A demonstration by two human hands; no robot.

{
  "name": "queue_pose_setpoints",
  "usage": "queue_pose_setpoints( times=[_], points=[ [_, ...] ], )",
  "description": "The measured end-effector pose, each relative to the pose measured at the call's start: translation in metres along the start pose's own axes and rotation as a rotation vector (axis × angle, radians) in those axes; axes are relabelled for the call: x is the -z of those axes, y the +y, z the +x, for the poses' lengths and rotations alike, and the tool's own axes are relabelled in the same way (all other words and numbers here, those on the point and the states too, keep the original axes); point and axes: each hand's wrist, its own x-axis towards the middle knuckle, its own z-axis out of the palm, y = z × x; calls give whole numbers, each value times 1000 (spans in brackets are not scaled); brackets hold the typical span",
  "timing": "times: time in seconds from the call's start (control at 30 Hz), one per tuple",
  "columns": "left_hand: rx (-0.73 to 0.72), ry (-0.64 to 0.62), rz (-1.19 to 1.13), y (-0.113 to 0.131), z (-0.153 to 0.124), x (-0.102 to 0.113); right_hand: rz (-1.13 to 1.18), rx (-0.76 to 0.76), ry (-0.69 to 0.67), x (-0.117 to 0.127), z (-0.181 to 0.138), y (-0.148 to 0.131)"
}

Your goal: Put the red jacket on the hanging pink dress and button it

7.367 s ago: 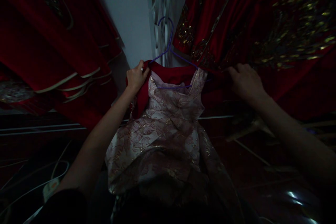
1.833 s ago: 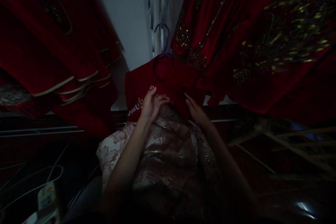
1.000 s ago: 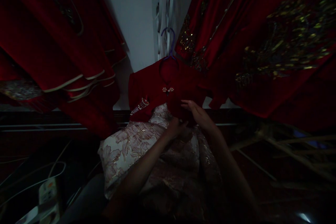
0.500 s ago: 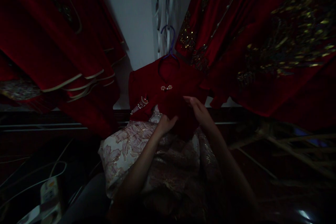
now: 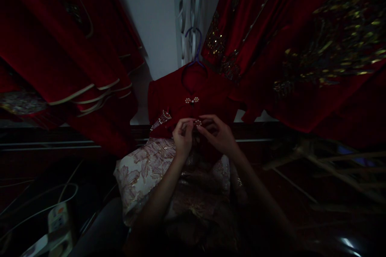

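A short red jacket (image 5: 169,94) hangs from a purple hanger (image 5: 198,50), its round neckline at the top. One pearl-beaded flower clasp (image 5: 192,100) sits on its front below the neck. Lower down, a second beaded clasp (image 5: 198,123) shows between my fingertips. My left hand (image 5: 183,136) pinches at its left side, thumb against the fingers. From the right, my right hand (image 5: 220,134) has thumb and forefinger around the clasp. A beaded tassel ornament (image 5: 164,117) lies on the jacket's left side. Beneath is a pale floral brocade fabric (image 5: 135,172).
Red garments (image 5: 99,64) hang on the left, and more red cloth with gold sequins (image 5: 340,52) on the right. White hanging links (image 5: 183,8) hold the hanger. A power strip (image 5: 60,225) with cables is at lower left. A wooden frame (image 5: 325,164) stands at right.
Both hands have come together at the jacket's front, the left moving up and the right moving inward. The lower beaded clasp now shows between their fingers.
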Motion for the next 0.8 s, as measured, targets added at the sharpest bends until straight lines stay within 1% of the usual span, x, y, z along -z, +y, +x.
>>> queue_pose_setpoints(
  times=[0.1, 0.17, 0.23, 0.27, 0.33, 0.4, 0.43, 0.47, 0.53, 0.63, 0.7, 0.8],
  points=[
    [38, -85, -13, -3, -3, -2, -19, 13, -21, -5, 0, 7],
    [63, -96, 6, -4, 0, -1, -19, 10, -33, -7, 1, 12],
    [47, -83, 61, -7, 8, 5, -23, 16, -13, -7, 2, 15],
    [27, -57, 82, -9, 14, 10, -24, 22, 2, -6, 3, 15],
    [-29, 51, 106, -18, 30, 24, -15, 28, 23, -4, 3, 14],
    [-93, 206, 123, -33, 49, 40, 15, 7, 0, -4, 2, 13],
    [-105, 269, 175, -43, 58, 48, 32, -11, -25, -5, 2, 12],
    [-81, 293, 194, -53, 66, 55, 45, -28, -49, -6, 1, 12],
    [12, 245, 143, -73, 78, 65, 63, -47, -88, -10, 2, 12],
    [87, 164, 74, -91, 85, 68, 111, -45, -113, -15, 9, 9],
    [79, 171, 60, -95, 85, 66, 179, -47, -101, -19, 19, 5],
    [59, 203, 11, -91, 85, 64, 310, -67, -79, -28, 42, -1]
  ],
)
